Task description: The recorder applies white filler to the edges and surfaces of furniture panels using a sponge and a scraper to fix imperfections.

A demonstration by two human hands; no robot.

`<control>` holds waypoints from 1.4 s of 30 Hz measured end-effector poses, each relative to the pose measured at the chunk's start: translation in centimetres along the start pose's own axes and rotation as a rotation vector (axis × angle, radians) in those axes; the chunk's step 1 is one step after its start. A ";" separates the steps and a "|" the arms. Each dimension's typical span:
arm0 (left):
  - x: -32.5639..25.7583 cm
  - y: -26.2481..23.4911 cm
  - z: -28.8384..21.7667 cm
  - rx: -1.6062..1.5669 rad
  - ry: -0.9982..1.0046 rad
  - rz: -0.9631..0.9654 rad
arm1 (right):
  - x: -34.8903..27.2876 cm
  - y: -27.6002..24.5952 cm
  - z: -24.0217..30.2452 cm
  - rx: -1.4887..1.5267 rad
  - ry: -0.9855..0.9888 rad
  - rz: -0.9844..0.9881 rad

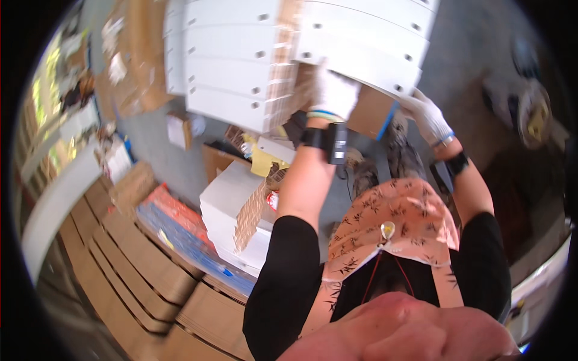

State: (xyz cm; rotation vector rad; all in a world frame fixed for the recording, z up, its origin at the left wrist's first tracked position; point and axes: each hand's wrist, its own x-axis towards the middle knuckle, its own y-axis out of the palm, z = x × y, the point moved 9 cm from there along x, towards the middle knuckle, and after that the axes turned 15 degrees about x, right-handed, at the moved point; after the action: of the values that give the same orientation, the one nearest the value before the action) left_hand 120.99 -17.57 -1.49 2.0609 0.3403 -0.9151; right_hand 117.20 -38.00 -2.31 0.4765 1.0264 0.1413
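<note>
In white gloves, my left hand [336, 93] and my right hand [426, 116] are at the two near corners of a white panel [355, 67] with dark round holes. It is the nearest of several such panels, which lie overlapping at the top of the view. My left hand, a little blurred, has its fingers over the panel's left corner. My right fingers close on the right corner, partly hidden by it. Under the panel's near edge shows a brown cardboard piece [368, 113] with a blue edge.
Left of it stands another white panel stack [232, 60], with brown corrugated strips [283, 72] between the two. A white box [232, 195] with cardboard scraps stands left of my legs. Flat brown cartons [132, 265] are piled at lower left. A bag-like bundle [524, 111] lies at right.
</note>
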 end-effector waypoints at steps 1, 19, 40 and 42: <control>0.4 -0.6 0.1 0.046 -0.002 -0.054 | -0.1 -0.5 0.1 0.049 -0.028 0.033; -0.8 1.8 7.3 0.164 -0.279 -0.235 | -1.6 -3.8 2.8 -0.846 -0.653 -0.303; -1.5 2.9 8.1 0.154 -0.295 -0.188 | -4.1 0.2 6.6 -1.163 -1.205 -0.246; -1.5 2.4 8.3 0.311 -0.284 -0.201 | -4.7 0.2 6.6 -1.166 -1.215 -0.240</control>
State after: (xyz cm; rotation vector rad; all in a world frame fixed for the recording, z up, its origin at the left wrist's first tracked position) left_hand 117.21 -25.46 -2.20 2.1599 0.2668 -1.4417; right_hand 120.35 -41.44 4.33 -0.6132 -0.2896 0.1713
